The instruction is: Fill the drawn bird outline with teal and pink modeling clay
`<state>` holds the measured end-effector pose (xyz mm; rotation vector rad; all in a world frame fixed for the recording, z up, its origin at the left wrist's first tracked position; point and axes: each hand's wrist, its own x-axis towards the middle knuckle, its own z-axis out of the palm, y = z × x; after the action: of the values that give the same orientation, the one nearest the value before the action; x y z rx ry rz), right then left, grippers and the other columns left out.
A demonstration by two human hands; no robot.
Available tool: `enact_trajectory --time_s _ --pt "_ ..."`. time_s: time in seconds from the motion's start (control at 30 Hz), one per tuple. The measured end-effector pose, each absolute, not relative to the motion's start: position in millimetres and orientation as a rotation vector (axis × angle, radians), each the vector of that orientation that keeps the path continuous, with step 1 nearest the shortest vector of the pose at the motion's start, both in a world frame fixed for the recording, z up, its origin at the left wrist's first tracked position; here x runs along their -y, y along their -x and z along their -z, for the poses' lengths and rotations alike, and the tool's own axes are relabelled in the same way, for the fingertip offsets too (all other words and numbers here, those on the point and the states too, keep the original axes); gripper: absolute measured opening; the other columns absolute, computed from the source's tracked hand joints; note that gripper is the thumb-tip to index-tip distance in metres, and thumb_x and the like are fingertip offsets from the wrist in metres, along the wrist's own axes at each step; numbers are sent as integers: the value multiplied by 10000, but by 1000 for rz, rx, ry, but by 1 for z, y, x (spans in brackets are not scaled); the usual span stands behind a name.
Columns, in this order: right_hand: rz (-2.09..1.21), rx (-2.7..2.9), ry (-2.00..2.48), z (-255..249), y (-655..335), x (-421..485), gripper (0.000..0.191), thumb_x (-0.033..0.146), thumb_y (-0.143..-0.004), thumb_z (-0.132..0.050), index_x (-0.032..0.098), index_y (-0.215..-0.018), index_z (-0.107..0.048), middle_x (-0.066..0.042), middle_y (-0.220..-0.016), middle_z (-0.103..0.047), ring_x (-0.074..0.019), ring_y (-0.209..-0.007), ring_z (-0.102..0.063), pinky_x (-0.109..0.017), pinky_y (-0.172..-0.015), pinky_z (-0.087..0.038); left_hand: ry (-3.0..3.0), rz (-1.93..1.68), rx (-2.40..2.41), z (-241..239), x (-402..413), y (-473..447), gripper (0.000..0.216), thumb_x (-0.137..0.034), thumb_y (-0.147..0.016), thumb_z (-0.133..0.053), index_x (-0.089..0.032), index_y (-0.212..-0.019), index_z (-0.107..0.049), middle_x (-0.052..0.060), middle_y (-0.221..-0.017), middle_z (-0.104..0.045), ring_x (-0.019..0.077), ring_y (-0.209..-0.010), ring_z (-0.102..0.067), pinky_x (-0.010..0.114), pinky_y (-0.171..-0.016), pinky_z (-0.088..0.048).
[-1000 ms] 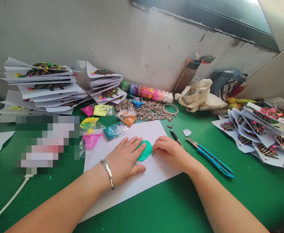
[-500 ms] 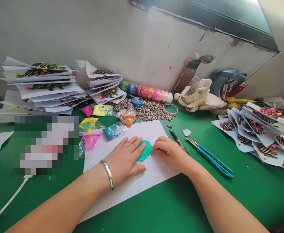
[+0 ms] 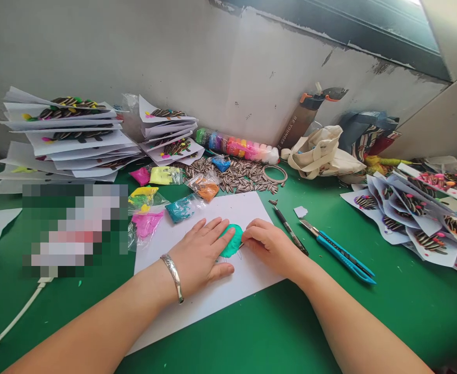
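Observation:
A flattened round piece of green clay (image 3: 232, 241) lies on a white sheet of paper (image 3: 166, 317) in front of me. My left hand (image 3: 203, 249) rests flat on the sheet, fingers spread, with the index finger over the clay's left edge. My right hand (image 3: 266, 241) is closed in a pinch at the clay's right edge. Its fingertips hold a small dark sunflower seed, mostly hidden, whose tip meets the clay. A few thin drawn lines show on the paper just below the clay.
A pen (image 3: 290, 231) and a blue utility knife (image 3: 341, 254) lie to the right. Behind the sheet are bagged coloured clays (image 3: 181, 209) and a pile of sunflower seeds (image 3: 239, 176). Stacks of seed-decorated paper (image 3: 68, 140) stand at left, more (image 3: 411, 213) at right.
My right hand has shifted slightly left, bringing the pinched seed up against the clay's edge. My left hand stays in place.

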<state>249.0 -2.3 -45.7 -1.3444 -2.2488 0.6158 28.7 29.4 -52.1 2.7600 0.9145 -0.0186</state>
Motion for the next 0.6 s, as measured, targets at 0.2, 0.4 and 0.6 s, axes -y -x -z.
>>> enact_trajectory --time_s 0.2,0.4,0.6 --pt "-604 2285 1337 47 -246 5 177 72 -880 -473 193 -852 -599 -23 -864 -568 -150 -811 -528 -278 -724 -418 -2780 -2 -915 55 -28 -28 680 -577 -895 -369 -181 -1443 -289 91 -1521 -245 283 -1399 -192 485 -1117 -139" --pt "-591 2309 1319 48 -243 6 174 76 -881 -464 191 -854 -591 -27 -847 -557 -154 -796 -520 -278 -709 -412 -2762 36 -918 50 -28 -29 678 -568 -896 -382 -174 -1441 -294 98 -1520 -243 290 -1398 -192 493 -1117 -144" --pt "-528 2320 1325 48 -238 9 170 81 -880 -437 180 -841 -570 -39 -833 -537 -163 -773 -507 -288 -696 -414 -2766 -21 -921 53 -28 -29 676 -568 -893 -390 -177 -1438 -302 97 -1516 -260 289 -1395 -203 490 -1120 -143"
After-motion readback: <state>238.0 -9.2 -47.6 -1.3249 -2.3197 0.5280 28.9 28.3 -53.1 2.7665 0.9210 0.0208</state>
